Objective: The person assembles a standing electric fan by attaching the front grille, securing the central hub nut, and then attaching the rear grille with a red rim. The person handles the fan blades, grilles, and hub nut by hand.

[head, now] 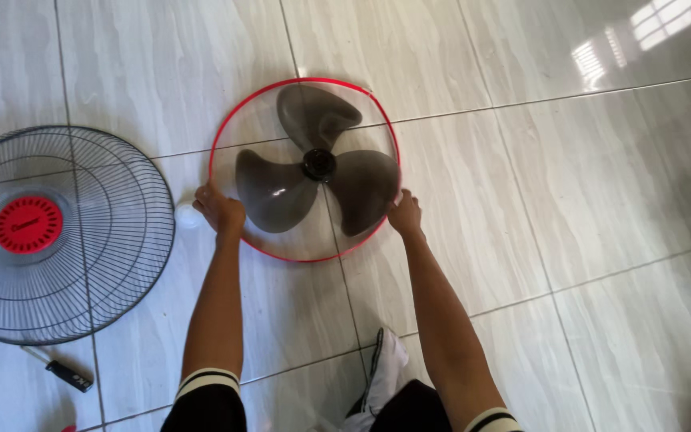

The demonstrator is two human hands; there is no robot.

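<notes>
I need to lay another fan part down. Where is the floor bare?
Bare tiles stretch right of the red ring and right hand. Crowded left: grille, screwdriver, white knob by the left hand.

Floor [601, 240] is laid in large glossy tiles, pale grey with faint streaked veining. Thin dark grout lines [521, 102] are seen crossing the frame, slanted from lower left to upper right, with others running top to bottom. A bright window reflection [641, 32], broken into barred panes, is caught on the tiles at upper right. Light is strong there and softer toward the left. Dim shadow is cast at lower right. No walls or furniture are taken in by the downward view.
</notes>
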